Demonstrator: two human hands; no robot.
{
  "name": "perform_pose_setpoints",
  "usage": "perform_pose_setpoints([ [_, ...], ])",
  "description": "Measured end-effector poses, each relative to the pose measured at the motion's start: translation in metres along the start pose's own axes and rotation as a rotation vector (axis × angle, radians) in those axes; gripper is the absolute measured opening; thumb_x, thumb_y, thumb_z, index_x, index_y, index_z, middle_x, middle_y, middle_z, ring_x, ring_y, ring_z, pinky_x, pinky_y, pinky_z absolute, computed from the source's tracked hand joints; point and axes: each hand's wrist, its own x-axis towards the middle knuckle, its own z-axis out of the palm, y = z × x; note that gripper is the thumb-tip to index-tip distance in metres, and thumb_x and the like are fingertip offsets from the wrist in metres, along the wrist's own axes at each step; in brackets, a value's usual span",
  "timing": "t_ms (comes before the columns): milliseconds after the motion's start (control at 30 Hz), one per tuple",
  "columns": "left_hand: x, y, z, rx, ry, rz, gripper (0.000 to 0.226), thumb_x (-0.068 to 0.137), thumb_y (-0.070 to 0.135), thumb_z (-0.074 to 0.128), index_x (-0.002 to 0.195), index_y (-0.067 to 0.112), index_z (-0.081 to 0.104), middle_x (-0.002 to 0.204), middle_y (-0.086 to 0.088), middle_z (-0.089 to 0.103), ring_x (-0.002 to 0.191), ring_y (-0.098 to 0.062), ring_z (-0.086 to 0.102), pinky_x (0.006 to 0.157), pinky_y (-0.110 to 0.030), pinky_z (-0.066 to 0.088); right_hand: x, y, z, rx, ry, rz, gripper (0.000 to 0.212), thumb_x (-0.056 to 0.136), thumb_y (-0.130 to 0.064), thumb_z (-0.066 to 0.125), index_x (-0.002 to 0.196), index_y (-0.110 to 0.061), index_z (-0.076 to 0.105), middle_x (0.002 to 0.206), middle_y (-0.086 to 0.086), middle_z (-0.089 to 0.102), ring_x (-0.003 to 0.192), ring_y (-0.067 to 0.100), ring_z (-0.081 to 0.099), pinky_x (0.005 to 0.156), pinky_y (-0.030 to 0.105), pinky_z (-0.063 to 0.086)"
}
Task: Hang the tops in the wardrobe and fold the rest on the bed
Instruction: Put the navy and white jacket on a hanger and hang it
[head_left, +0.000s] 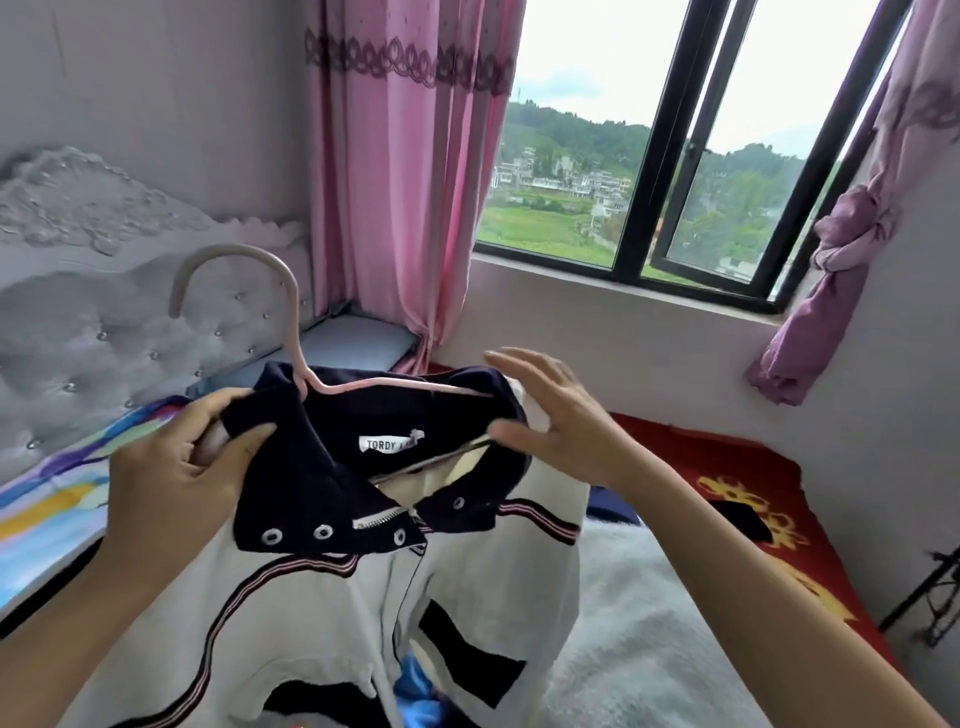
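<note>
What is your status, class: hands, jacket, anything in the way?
Left hand grips collar over hanger end. Right hand open beside collar. Jacket on hanger, over bed. Wardrobe out of view.

I record a dark-framed window (675, 171) admitting daylight. Left of it: pink curtain (405, 182), then tufted grey headboard (104, 312). Right of it: knotted purple curtain (852, 228). Below it: bed (623, 597).

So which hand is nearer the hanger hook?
Left. The left hand grips the collar just below the hook; the right hand is open at the collar's far end.
</note>
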Motion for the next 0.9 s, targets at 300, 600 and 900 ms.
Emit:
perform_pose_setpoints([
  [300, 0.022, -0.006, -0.042, -0.140, -0.291, -0.068, 0.029, 0.062, 0.050, 0.077, 0.085, 0.058, 0.061, 0.082, 0.006, 0.071, 0.077, -0.011, 0.066, 0.067, -0.018, 0.047, 0.032, 0.010, 0.000, 0.109, -0.064, -0.044, 0.041, 0.075, -0.023, 0.078, 0.059, -0.023, 0.040, 0.055, -0.008, 0.042, 0.049, 0.006, 0.038, 0.050, 0.014, 0.030],
  [600, -0.003, -0.040, -0.033, -0.059, -0.256, -0.202, 0.064, 0.073, 0.059, 0.058, 0.082, -0.004, 0.060, 0.065, -0.018, 0.052, 0.064, -0.014, 0.046, 0.060, -0.024, 0.039, 0.040, -0.007, 0.017, 0.074, 0.034, -0.035, 0.041, 0.068, -0.035, 0.081, 0.066, -0.016, 0.045, 0.053, -0.009, 0.043, 0.048, 0.008, 0.036, 0.049, 0.018, 0.028],
  [900, 0.000, 0.018, -0.029, 0.062, -0.272, -0.094, 0.013, 0.081, 0.005, 0.067, 0.069, 0.003, 0.061, 0.039, 0.009, 0.037, 0.038, -0.002, 0.033, 0.042, -0.013, 0.026, 0.051, -0.056, 0.037, 0.040, -0.296, -0.150, 0.050, 0.082, -0.052, 0.061, 0.125, -0.028, 0.052, 0.114, 0.002, 0.059, 0.107, 0.021, 0.053, 0.095, 0.034, 0.042],
])
